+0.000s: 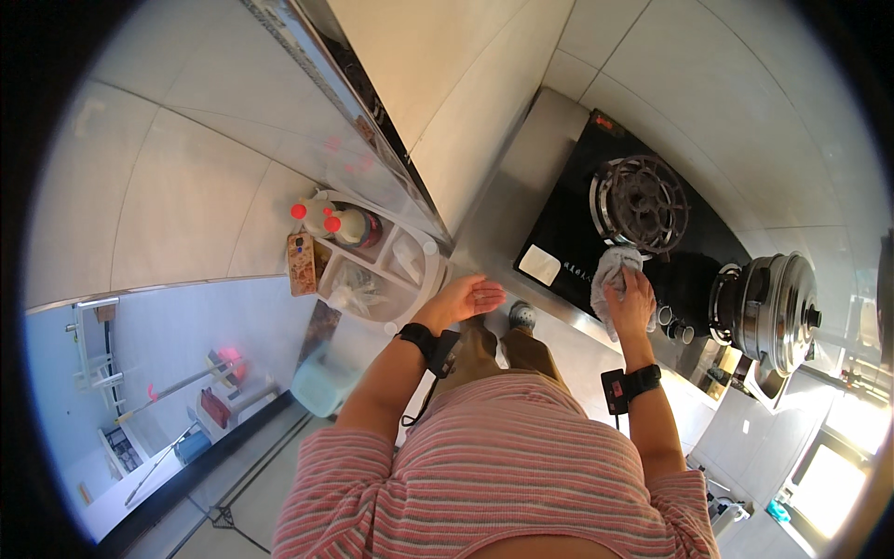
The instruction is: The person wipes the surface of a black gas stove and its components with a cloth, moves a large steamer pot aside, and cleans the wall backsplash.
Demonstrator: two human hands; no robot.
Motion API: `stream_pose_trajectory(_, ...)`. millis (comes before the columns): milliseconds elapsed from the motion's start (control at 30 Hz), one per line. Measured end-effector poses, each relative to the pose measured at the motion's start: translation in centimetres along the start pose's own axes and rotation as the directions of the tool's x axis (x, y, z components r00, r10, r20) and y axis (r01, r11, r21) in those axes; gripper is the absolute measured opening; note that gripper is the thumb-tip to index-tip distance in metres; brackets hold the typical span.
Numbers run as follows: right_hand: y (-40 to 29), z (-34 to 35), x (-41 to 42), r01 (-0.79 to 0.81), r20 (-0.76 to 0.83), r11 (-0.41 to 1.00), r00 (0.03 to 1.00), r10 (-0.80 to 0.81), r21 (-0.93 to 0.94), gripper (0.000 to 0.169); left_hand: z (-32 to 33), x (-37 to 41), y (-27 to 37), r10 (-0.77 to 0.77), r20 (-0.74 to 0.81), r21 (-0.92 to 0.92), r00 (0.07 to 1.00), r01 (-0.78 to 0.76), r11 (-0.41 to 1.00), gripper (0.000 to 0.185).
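My right hand [634, 306] presses a grey-white cloth [614, 265] onto the black glass top of a gas stove [566, 230], just in front of a burner with a round pan support [639, 202]. Beside the hand are the stove's control knobs [677, 330]. A lidded stainless-steel pot [765, 307] stands over the other burner, right of the cloth. My left hand [471, 297] hangs in the air near the counter's steel front edge, fingers extended and nothing in it. A pale rectangular patch [540, 265] marks the stove's near left corner.
At left, a white compartment rack [426, 300] holds red-capped bottles [356, 227], clear plastic bags [356, 290] and a phone in a patterned case [302, 264]. Below it is a pale blue-green bin [321, 384]. A tiled wall edge [482, 133] juts between rack and stove.
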State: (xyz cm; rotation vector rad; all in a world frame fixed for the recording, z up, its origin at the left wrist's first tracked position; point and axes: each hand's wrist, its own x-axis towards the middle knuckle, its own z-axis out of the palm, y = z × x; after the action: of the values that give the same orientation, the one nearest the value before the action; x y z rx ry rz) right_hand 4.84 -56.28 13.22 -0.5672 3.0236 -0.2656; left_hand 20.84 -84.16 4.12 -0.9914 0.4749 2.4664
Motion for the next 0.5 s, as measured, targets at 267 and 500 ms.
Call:
stream_pose_trajectory(267,0.3,1.4,-0.5,0.083,-0.034,0.989,0.996,-0.079,0.121,0.049,-0.8,-0.1,0.7,0.031,-0.014,-0.079,0.999,-0.032,0.996,0.037)
stream_pose_trajectory(500,-8.2,-5.1,0.7,0.182,-0.135,0.740,0.983,-0.124,0.647,0.040,-1.3,-1.6,1.4,0.124,-0.056,-0.166,0.991,-0.132,0.977,0.038)
